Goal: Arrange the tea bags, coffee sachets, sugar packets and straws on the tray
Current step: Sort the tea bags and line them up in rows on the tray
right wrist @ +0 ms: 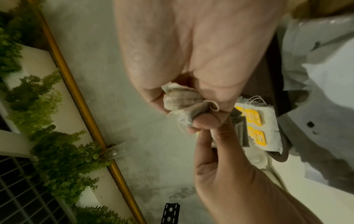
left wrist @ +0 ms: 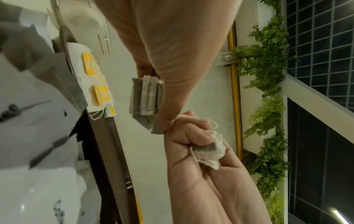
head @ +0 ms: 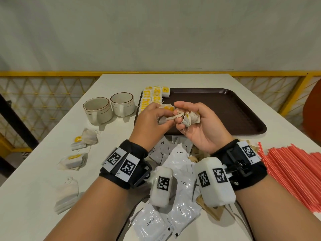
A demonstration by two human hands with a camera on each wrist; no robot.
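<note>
Tea bags are what both hands are busy with, held up together just above the tray's near-left corner. The right hand (head: 199,126) lies palm up with its fingers curled round a crumpled bunch of tea bags (head: 188,117), strings trailing out between the fingers. The left hand (head: 152,120) comes in from the side and pinches a flat tea bag (head: 166,109) with a yellow tag between thumb and fingers; in the left wrist view that tea bag hangs below the thumb, right against the knuckles of the other hand. The brown tray (head: 225,108) sits at the far right of the tabletop (head: 34,197), and a block of yellow-tagged tea bags (head: 152,96) is already lined up in its far-left corner. Two cream mugs (head: 109,107) stand side by side on the tabletop just left of the tray. More tea bags (head: 78,153) lie scattered in small heaps along the left side of the tabletop. White coffee sachets (head: 180,188) are piled at the near edge under the wrists, with some brown packets (head: 213,211) partly showing among them; I cannot read those. A spread of red straws (head: 291,173) lies on the right side of the tabletop, near the tray's near-right corner but off it.
</note>
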